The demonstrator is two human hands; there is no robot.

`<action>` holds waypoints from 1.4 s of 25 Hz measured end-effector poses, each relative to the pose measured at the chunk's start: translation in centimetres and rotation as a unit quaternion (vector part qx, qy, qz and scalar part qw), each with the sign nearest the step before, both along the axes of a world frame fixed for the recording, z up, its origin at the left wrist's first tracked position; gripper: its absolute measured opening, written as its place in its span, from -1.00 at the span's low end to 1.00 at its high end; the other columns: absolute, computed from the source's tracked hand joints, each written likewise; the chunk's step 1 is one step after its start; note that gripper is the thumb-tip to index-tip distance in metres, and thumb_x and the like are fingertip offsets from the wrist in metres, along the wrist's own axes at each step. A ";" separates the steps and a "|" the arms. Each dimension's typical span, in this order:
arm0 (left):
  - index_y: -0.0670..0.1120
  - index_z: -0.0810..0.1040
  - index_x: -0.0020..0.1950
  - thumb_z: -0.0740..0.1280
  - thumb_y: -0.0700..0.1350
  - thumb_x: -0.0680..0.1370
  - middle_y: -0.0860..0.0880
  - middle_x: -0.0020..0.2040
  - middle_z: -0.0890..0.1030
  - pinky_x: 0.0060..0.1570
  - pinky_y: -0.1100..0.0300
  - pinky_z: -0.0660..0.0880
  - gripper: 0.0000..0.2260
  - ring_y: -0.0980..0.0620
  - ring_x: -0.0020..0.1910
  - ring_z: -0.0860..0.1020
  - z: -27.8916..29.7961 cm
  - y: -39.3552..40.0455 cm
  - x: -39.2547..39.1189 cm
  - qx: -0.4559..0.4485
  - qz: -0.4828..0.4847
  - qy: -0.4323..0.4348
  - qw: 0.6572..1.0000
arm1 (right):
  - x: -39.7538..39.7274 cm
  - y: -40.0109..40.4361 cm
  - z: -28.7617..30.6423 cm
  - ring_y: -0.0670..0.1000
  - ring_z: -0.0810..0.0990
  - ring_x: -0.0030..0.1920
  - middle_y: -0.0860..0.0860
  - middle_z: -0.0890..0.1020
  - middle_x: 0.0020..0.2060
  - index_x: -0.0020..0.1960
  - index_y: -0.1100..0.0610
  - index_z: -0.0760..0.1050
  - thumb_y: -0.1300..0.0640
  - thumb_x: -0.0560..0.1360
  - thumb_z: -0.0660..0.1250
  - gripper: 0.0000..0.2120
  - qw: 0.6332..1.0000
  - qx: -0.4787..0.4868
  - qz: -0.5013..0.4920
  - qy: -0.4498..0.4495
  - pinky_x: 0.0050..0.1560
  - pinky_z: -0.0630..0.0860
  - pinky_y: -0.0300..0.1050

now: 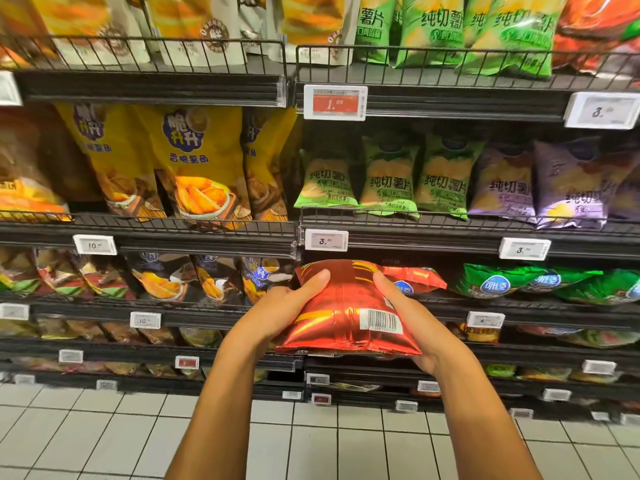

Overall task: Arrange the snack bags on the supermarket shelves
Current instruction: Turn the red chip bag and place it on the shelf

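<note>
A shiny red snack bag (346,306) is held in front of the shelves, its back with the barcode facing me. My left hand (284,308) grips its left side, thumb laid over the top. My right hand (407,317) grips its right side, fingers underneath. The bag's top end reaches to the front wire rail of the third shelf (540,306). Another red bag (414,279) lies on that shelf just behind it, to the right.
Green bags (540,282) fill the same shelf further right; dark bags (162,277) lie to the left. Above stand small green chip bags (388,178), purple bags (540,185) and tall yellow bags (194,164). Price tags (326,240) line the rails. White floor tiles (104,438) lie below.
</note>
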State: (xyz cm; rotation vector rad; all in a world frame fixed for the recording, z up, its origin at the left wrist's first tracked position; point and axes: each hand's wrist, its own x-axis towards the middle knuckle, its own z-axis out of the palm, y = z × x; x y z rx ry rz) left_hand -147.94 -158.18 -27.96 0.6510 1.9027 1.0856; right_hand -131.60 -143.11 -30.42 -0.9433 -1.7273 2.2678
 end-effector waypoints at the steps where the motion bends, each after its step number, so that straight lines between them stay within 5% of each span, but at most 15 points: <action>1: -0.10 0.71 0.00 0.28 0.54 0.22 -0.05 -0.15 0.74 0.01 0.15 0.60 -0.24 0.00 -0.15 0.72 0.0 0.0 0.0 -0.002 -0.003 0.002 1.000 | 0.0 0.0 0.0 0.10 0.73 0.04 0.10 0.74 0.04 0.19 0.03 0.62 -0.40 0.40 0.34 -0.41 1.000 0.002 0.001 -0.001 -0.13 0.67 -0.10; 6: -0.13 0.65 0.13 0.32 0.49 0.33 -0.11 0.01 0.72 0.18 0.02 0.55 -0.26 -0.11 0.03 0.68 -0.2 -0.4 0.2 0.035 -0.011 0.009 0.999 | -0.1 -0.1 -0.2 0.11 0.71 0.12 0.08 0.72 0.11 0.26 0.03 0.58 -0.35 0.42 0.39 -0.42 0.999 0.037 -0.003 0.028 0.17 0.61 0.06; 9: -0.02 0.56 0.26 0.36 0.24 0.42 0.00 0.10 0.71 -0.03 0.28 0.58 -0.49 0.05 0.06 0.68 -0.8 -0.9 0.4 0.106 -0.035 -0.029 0.993 | 0.3 0.2 -0.5 0.10 0.67 0.19 0.05 0.69 0.19 0.39 0.01 0.48 -0.20 0.42 0.47 -0.39 0.995 0.053 -0.009 0.084 0.22 0.59 0.04; 12: 0.05 0.45 0.38 0.43 0.00 0.45 0.09 0.18 0.67 -0.10 0.37 0.55 -0.50 0.10 0.11 0.66 -1.3 -1.4 0.4 0.172 -0.042 -0.069 0.982 | 0.8 0.4 -0.2 0.12 0.62 0.28 0.08 0.64 0.27 0.47 0.00 0.36 0.00 0.41 0.50 -0.32 0.987 0.053 -0.002 0.149 0.26 0.56 0.04; 17: 0.00 0.33 0.50 0.55 -0.08 0.34 -0.03 0.36 0.55 0.28 -0.04 0.50 -0.23 -0.08 0.24 0.60 -1.4 -1.7 0.0 0.221 -0.022 -0.066 0.973 | 1.1 0.3 0.0 0.15 0.52 0.38 0.10 0.56 0.36 0.50 0.05 0.33 0.12 0.38 0.53 -0.26 0.978 0.084 0.025 0.191 0.41 0.39 0.22; 20: -0.02 0.31 0.51 0.51 -0.15 0.36 -0.06 0.38 0.52 0.32 -0.10 0.47 -0.25 -0.08 0.25 0.59 -1.6 -1.6 0.0 0.221 -0.016 -0.052 0.974 | 1.2 0.4 -0.2 0.16 0.52 0.38 0.12 0.56 0.36 0.49 0.05 0.35 0.08 0.37 0.52 -0.27 0.974 0.082 0.038 0.206 0.40 0.40 0.22; 25: -0.02 0.32 0.49 0.47 -0.05 0.44 -0.01 0.30 0.59 -0.04 0.32 0.56 -0.35 0.08 0.18 0.62 -0.7 -1.1 1.6 0.219 0.004 -0.056 0.974 | 0.9 0.3 -0.2 0.22 0.61 0.26 0.16 0.63 0.27 0.43 0.01 0.40 -0.04 0.34 0.59 -0.28 0.972 0.064 -0.002 0.227 0.15 0.60 0.04; 29: 0.08 0.27 0.51 0.44 0.06 0.47 0.15 0.43 0.39 0.00 0.47 0.49 -0.35 0.35 0.29 0.44 -0.1 0.0 3.3 0.227 0.031 0.031 0.973 | 0.7 0.1 0.5 0.01 0.66 0.19 -0.04 0.66 0.21 0.36 -0.17 0.42 -0.16 0.20 0.65 -0.21 0.953 0.174 -0.142 0.205 0.02 0.64 -0.13; 33: 0.11 0.23 0.54 0.42 0.13 0.48 0.18 0.44 0.42 0.36 0.20 0.40 -0.32 0.25 0.41 0.38 0.0 0.5 4.3 0.273 -0.044 -0.035 0.960 | 0.8 -0.3 0.9 -0.13 0.61 0.23 -0.12 0.62 0.25 0.35 -0.22 0.41 -0.29 0.36 0.48 -0.39 0.938 0.236 -0.148 0.208 0.14 0.60 -0.15; 35: 0.13 0.21 0.52 0.48 0.24 0.36 0.21 0.40 0.47 0.37 0.15 0.37 -0.19 0.22 0.40 0.41 -0.1 0.5 4.2 0.302 -0.030 -0.054 0.951 | 0.8 -0.5 0.9 -0.16 0.59 0.25 -0.16 0.63 0.25 0.35 -0.18 0.42 -0.29 0.47 0.32 -0.51 0.931 0.252 -0.145 0.223 0.23 0.56 -0.19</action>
